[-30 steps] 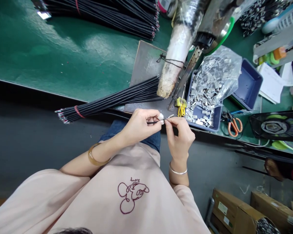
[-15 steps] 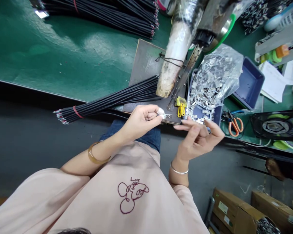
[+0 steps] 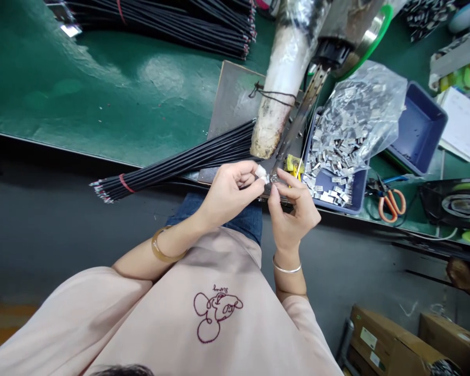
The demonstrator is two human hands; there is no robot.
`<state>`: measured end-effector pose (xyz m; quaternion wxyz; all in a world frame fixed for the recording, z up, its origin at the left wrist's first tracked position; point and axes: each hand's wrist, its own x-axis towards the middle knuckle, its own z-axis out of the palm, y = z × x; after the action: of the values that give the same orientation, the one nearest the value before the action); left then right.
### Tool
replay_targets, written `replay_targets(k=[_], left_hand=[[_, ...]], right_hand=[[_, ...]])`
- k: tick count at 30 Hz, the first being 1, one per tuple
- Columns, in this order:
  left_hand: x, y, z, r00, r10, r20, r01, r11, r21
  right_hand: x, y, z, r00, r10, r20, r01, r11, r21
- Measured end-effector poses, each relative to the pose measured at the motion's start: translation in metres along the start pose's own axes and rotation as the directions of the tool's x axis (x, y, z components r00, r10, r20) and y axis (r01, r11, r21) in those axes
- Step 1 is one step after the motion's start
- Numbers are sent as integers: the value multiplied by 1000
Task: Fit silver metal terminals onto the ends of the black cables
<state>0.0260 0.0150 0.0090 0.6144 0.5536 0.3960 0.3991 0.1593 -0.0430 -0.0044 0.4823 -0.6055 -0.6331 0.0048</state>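
My left hand (image 3: 229, 193) is closed in a pinch at the table's near edge, its fingertip wrapped in white tape, holding a small metal piece (image 3: 273, 179). My right hand (image 3: 293, 209) meets it from the right, thumb and forefinger pinched on the same small metal piece. A bundle of black cables (image 3: 180, 164) tied with a red band lies just left of my hands, its ends overhanging the table edge. A blue tray (image 3: 358, 188) with several small metal clips stands right of my hands.
A clear bag of metal clips (image 3: 356, 120) spills into the tray. A plastic-wrapped machine column (image 3: 282, 89) stands on a grey plate (image 3: 229, 99). More black cables (image 3: 160, 21) lie at the back. Orange scissors (image 3: 391, 201), a second blue tray (image 3: 419, 128), and cardboard boxes (image 3: 387, 334) are at right.
My right hand was pinched against the left, then swung open toward the tray of clips, and has now returned, pinching at the left fingertips again. The view shifted slightly.
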Motion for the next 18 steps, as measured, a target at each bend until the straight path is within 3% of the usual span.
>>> replay_targets(k=[7, 11, 15, 18], left_hand=[[1, 5, -1, 1000, -23, 11, 24, 998, -59], [2, 6, -1, 997, -67, 29, 69, 995, -71], [0, 5, -2, 994, -85, 62, 86, 996, -26], [-3, 5, -3, 995, -56, 79, 53, 997, 48]], right_hand=[[6, -6, -4, 998, -66, -5, 66, 998, -1], [2, -6, -9, 997, -50, 62, 49, 999, 22], [-2, -3, -10, 993, -56, 106, 54, 998, 22], [-2, 0, -13, 997, 20, 73, -25, 998, 58]])
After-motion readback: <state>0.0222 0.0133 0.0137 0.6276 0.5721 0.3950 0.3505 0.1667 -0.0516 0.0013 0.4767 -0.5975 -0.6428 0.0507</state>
